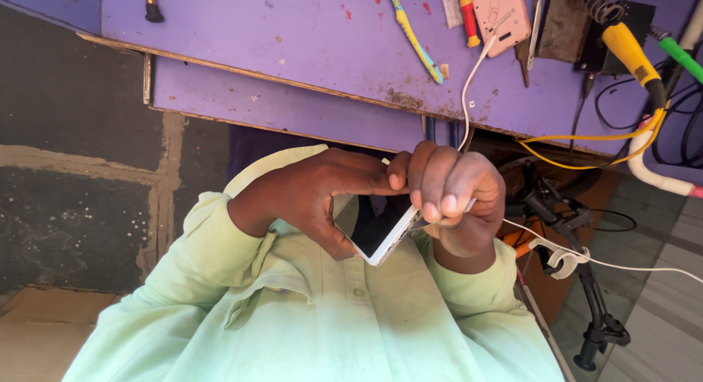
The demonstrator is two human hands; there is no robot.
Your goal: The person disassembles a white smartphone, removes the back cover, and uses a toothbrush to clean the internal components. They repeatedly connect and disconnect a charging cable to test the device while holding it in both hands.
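Below a purple workbench (307,38), both hands, left (311,195) and right (454,195), grip a white phone (381,232).

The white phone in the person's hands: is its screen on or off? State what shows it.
Off, as far as shows. The white phone's visible glass is dark and blank, held between the left hand and right hand.

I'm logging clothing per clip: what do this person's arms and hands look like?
Both arms wear long pale green shirt sleeves with buttoned cuffs ending at the wrists. The left hand and right hand are bare: no gloves, rings or watch show.
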